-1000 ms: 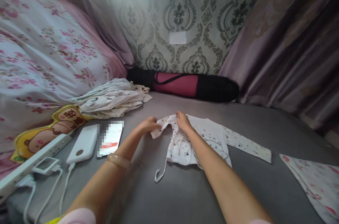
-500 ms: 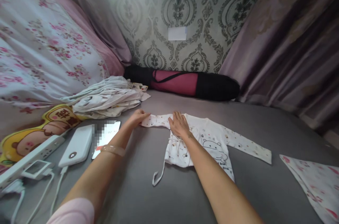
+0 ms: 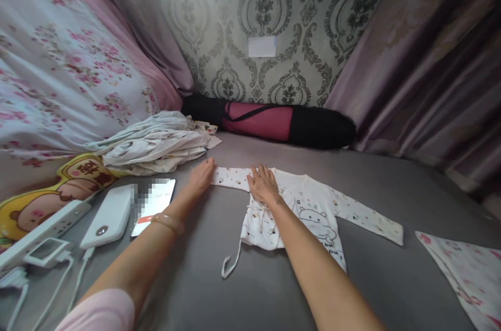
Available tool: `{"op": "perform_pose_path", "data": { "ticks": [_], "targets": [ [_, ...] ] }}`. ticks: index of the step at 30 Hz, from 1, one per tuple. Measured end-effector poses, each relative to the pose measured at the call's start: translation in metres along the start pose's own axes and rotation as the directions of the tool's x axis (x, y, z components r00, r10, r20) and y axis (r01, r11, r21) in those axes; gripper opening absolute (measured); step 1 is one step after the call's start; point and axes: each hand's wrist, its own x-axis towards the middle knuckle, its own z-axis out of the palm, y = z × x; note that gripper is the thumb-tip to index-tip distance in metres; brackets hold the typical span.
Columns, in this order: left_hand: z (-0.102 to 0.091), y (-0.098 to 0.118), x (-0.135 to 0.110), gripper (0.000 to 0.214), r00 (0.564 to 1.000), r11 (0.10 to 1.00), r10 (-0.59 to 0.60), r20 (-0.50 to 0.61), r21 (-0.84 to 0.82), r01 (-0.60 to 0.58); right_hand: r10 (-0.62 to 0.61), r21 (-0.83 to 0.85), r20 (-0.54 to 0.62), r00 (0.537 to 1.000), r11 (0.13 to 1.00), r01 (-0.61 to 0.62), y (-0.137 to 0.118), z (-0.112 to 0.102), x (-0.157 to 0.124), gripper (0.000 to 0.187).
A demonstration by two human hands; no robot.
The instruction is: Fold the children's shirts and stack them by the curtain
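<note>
A small white baby shirt [image 3: 313, 195] with a printed animal and tiny coloured motifs lies spread on the grey sheet. My left hand [image 3: 202, 174] grips the cuff end of its left-side sleeve, fingers closed on the cloth. Flat on the shirt near that sleeve's shoulder rests my right hand [image 3: 263, 185], fingers extended. The other sleeve [image 3: 370, 219] stretches out to the right. A thin white tie [image 3: 233, 263] trails from the shirt's lower left corner. My right forearm covers part of the shirt's front.
Left of my left arm lie a phone [image 3: 156, 203], a white power bank [image 3: 109, 216], a power strip [image 3: 47, 234] with cables, and a yellow cartoon cushion [image 3: 50, 195]. Behind are crumpled pale clothes [image 3: 156, 143] and a black-and-red long bag [image 3: 258, 121]. A folded pink-patterned cloth [image 3: 465, 268] lies right.
My left hand has shifted slightly up at the cuff, and the held sleeve now lies straighter and flatter. My right hand stays pressed on the shirt.
</note>
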Motion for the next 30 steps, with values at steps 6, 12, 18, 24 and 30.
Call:
{"op": "perform_pose_path", "data": {
  "ticks": [6, 12, 18, 24, 30],
  "targets": [
    [0.008, 0.011, -0.001, 0.037, 0.986, 0.984, -0.165, -0.031, 0.058, 0.166, 0.013, 0.012, 0.027, 1.000, 1.000, -0.013, 0.001, -0.001, -0.002, 0.056],
    [-0.001, 0.009, -0.006, 0.037, 0.977, 0.976, -0.206, 0.047, -0.067, 0.209, 0.018, 0.151, 0.088, 0.996, 0.988, -0.031, 0.000, -0.008, 0.003, 0.057],
    [-0.027, 0.013, -0.021, 0.054, 0.979, 0.974, -0.203, 0.004, -0.105, 0.202, 0.120, 0.583, 0.035, 0.992, 0.804, -0.118, 0.033, -0.058, -0.006, 0.049],
    [-0.049, 0.074, -0.056, 0.029, 0.995, 0.961, 0.088, -0.036, -0.261, -0.094, 0.300, 0.711, 0.123, 0.946, 0.639, -0.295, 0.076, -0.095, -0.072, 0.016],
    [-0.033, 0.160, -0.106, 0.022, 0.926, 0.791, 0.341, 0.160, -0.582, -0.190, 0.129, 0.609, 0.362, 0.923, 0.717, -0.339, 0.069, -0.094, -0.122, 0.010]
  ]
}}
